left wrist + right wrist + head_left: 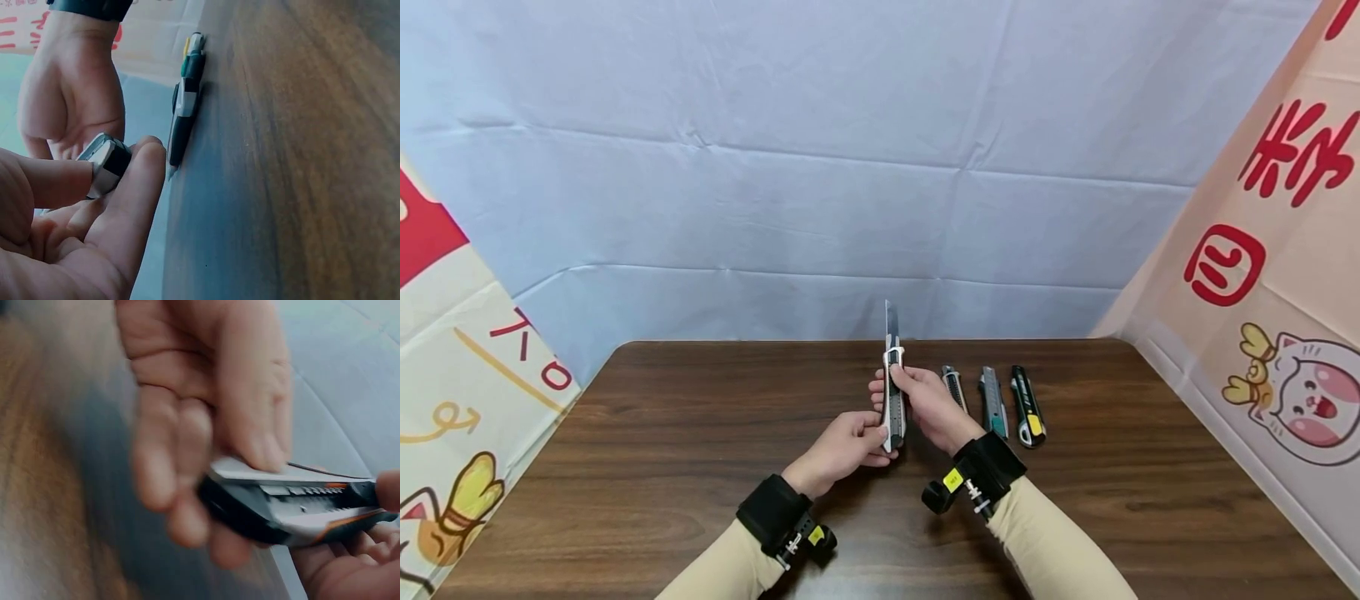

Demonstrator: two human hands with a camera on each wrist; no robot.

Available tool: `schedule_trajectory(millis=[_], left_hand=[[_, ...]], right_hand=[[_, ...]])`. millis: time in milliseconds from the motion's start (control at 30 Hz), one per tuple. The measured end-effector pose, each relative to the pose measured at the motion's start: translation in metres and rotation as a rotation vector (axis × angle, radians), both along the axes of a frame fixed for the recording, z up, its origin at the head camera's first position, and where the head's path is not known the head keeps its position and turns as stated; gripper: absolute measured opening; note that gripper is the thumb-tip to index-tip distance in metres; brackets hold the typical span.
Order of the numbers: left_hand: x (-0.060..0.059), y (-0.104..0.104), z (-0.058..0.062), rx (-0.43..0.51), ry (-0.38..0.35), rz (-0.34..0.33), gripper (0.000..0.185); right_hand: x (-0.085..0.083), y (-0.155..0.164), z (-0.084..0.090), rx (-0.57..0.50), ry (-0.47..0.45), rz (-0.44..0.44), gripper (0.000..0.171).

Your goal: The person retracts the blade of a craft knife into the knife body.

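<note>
A white, black and grey utility knife (893, 410) is held upright above the table, its long blade (891, 321) out and pointing away. My left hand (844, 450) pinches the butt end of its handle between thumb and fingers; the left wrist view shows that end of the knife (107, 167) up close. Higher on the handle, my right hand (936, 408) grips it with the thumb on the slider side. Orange trim and a slotted track show on the knife (300, 503) in the right wrist view, where the left hand (206, 406) is blurred.
Right of the hands, three more cutters lie on the brown table (662, 433): a grey-black one (954, 387) partly behind the right hand, a grey-teal one (993, 404) and a black one (1027, 408) with a yellow patch. Pale cloth (820, 208) hangs behind.
</note>
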State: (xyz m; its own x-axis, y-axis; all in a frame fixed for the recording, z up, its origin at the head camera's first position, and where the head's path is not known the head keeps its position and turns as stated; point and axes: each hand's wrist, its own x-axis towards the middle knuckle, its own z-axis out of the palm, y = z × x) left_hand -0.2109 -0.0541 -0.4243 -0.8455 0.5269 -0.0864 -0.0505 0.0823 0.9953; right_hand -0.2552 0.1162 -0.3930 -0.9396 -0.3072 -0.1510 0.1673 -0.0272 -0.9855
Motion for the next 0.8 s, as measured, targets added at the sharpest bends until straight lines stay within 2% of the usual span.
schedule_trajectory(millis=[200, 433, 800], left_hand=[[0.001, 0.003, 0.001, -0.026, 0.014, 0.025, 0.032], [0.002, 0.003, 0.002, -0.042, -0.004, 0.031, 0.030], [0.002, 0.003, 0.002, -0.035, -0.009, 0.033, 0.031]], right_hand=[[0.001, -0.005, -0.005, -0.015, -0.003, -0.025, 0.040], [0.002, -0.010, -0.007, 0.012, 0.007, -0.072, 0.036], [0.002, -0.011, -0.007, 0.041, 0.026, -0.068, 0.035]])
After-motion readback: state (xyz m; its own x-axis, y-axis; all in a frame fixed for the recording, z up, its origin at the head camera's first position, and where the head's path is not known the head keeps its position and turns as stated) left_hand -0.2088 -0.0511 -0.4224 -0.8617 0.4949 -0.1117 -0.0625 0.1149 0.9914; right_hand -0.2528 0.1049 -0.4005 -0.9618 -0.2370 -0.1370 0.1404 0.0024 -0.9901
